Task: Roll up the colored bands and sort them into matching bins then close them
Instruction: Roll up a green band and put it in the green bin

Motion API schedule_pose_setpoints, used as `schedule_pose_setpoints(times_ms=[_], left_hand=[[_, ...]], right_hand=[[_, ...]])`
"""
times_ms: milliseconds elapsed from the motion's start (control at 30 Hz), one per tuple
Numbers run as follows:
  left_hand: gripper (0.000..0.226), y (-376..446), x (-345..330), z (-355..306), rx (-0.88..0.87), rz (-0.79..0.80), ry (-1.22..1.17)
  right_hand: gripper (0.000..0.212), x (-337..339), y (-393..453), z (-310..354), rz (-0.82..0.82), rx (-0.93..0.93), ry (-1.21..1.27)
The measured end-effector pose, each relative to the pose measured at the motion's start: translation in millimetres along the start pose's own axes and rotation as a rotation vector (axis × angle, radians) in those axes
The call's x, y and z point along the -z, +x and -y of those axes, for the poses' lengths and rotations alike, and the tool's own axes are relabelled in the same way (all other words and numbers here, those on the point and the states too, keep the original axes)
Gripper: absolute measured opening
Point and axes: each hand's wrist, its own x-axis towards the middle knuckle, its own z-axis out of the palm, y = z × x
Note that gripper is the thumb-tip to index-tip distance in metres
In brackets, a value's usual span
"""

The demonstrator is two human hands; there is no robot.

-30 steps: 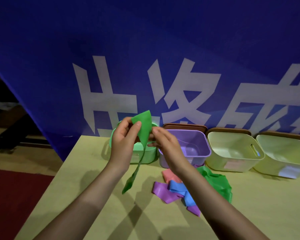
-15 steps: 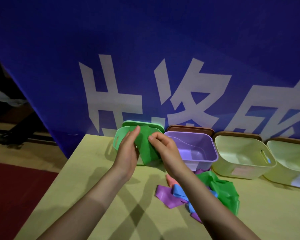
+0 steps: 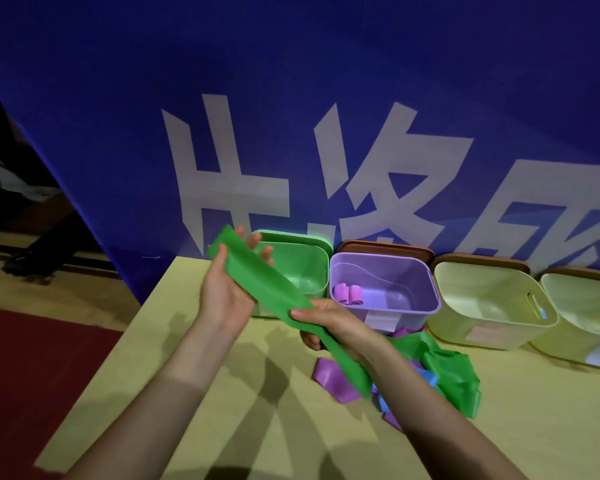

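Left fingers [image 3: 253, 242] pinch the green band [image 3: 271, 289] at its upper end; right hand [image 3: 329, 322] grips it lower. Band's long axis runs 10 to 4 o'clock, tail trailing to the surface [image 3: 187, 327]. Green bin [image 3: 312, 268] just behind, 12 o'clock.

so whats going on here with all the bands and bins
A person holds a green band stretched flat between the left hand and right hand, not yet rolled. The green bin behind it is open. The purple bin already holds rolled bands, and more loose bands lie on the table.
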Motion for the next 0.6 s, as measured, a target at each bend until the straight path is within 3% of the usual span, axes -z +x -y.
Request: schedule_pose_setpoints(times_ms=[367, 600], left_hand=[[0.033, 24.2, 49.9, -50.6, -0.155, -0.199, -0.207], [0.032, 26.0, 61.1, -46.7, -0.226, -0.253, -0.183]], right_hand=[[0.025, 15.6, -6.3, -37.1, -0.174, -0.013, -0.23], [0.018, 19.0, -17.7, -53.2, -0.212, 0.047, -0.138]])
